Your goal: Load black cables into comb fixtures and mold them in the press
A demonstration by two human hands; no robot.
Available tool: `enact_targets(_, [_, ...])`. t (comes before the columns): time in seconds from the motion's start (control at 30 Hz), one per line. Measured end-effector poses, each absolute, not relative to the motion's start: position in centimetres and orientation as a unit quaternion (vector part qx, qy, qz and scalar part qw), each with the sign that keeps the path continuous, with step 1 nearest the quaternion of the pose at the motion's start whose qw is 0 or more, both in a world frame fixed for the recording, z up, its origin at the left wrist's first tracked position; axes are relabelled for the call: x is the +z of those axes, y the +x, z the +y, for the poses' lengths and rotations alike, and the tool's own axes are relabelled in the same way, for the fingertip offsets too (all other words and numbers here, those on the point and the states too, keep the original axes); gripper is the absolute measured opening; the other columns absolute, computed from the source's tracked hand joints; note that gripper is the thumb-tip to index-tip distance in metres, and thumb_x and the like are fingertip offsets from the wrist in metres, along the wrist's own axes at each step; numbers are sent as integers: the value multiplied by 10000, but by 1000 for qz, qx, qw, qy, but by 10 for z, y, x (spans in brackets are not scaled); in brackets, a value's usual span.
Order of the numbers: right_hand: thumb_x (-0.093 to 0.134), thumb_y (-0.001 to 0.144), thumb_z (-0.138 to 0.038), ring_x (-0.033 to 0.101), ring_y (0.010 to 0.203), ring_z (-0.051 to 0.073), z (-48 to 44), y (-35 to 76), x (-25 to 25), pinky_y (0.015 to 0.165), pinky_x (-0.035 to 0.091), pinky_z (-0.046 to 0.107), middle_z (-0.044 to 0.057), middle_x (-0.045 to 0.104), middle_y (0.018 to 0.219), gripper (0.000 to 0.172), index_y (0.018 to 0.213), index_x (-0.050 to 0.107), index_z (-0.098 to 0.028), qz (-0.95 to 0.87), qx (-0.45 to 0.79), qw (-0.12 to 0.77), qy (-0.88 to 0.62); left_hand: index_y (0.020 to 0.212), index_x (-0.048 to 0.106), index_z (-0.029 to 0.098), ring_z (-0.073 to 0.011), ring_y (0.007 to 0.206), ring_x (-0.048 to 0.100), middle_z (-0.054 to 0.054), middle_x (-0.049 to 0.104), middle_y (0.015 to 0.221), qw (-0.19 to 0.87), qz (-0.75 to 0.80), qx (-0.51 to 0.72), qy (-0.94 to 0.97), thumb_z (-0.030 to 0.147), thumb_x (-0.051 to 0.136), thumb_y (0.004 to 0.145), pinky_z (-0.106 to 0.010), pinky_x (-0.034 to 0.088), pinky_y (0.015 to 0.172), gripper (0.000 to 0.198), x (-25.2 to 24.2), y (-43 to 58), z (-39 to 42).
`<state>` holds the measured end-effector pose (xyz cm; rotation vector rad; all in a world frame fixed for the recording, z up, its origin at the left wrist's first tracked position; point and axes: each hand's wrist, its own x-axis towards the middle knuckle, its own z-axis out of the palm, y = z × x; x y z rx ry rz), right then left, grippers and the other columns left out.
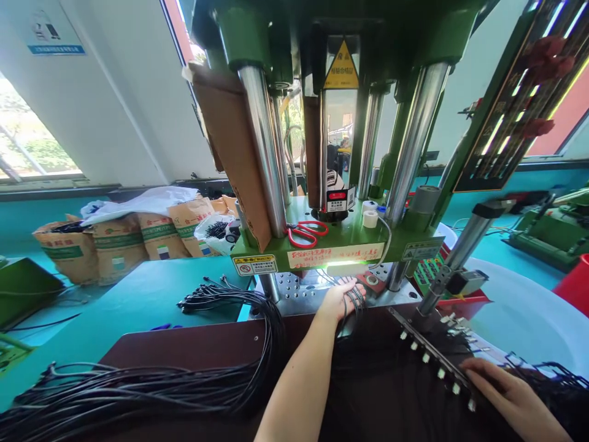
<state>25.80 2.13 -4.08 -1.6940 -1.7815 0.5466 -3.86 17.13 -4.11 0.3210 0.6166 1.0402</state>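
My left hand [341,299] reaches forward under the green press [322,245], fingers curled round several thin black cables [352,302] at the metal mold plate [299,288]. My right hand [504,385] lies lower right, fingers pressed on a long metal bar with white-tipped connectors [435,356] and black cables beside it. A big bundle of black cables [138,387] loops across the dark brown worktop [202,347] to my left, its plug ends [202,298] fanned on the teal table.
Red-handled scissors [307,232] and white tape rolls [369,213] rest on the press's green platen between chrome columns [264,147]. Brown paper sacks [115,242] stand at the back left. A white tub [529,313] and a red container [577,285] sit to the right.
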Motion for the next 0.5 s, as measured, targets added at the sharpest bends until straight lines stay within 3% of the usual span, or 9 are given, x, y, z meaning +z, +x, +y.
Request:
enact_targets(0.23, [396, 843, -321, 588, 827, 217, 60, 196, 14, 731, 475, 320, 67, 639, 888, 242, 902, 609, -221, -803, 186, 222, -521, 859, 535, 102, -165, 578, 602, -92, 630, 719, 796, 317, 492, 155, 121, 576, 733, -316, 460, 617, 134, -37, -38, 170])
enact_targets(0.37, [409, 824, -244, 536, 959, 208, 116, 138, 24, 852, 424, 346, 73, 598, 998, 235, 990, 565, -190, -840, 151, 270, -446, 822, 536, 112, -151, 578, 599, -68, 617, 683, 798, 303, 498, 154, 128, 589, 723, -298, 461, 627, 114, -35, -38, 168])
enact_targets(0.5, [401, 848, -216, 530, 948, 227, 182, 80, 21, 848, 421, 417, 99, 586, 989, 223, 971, 576, -156, -812, 105, 320, -477, 809, 542, 111, -149, 552, 592, -54, 597, 624, 806, 291, 494, 150, 131, 572, 728, -303, 468, 633, 88, -36, -37, 169])
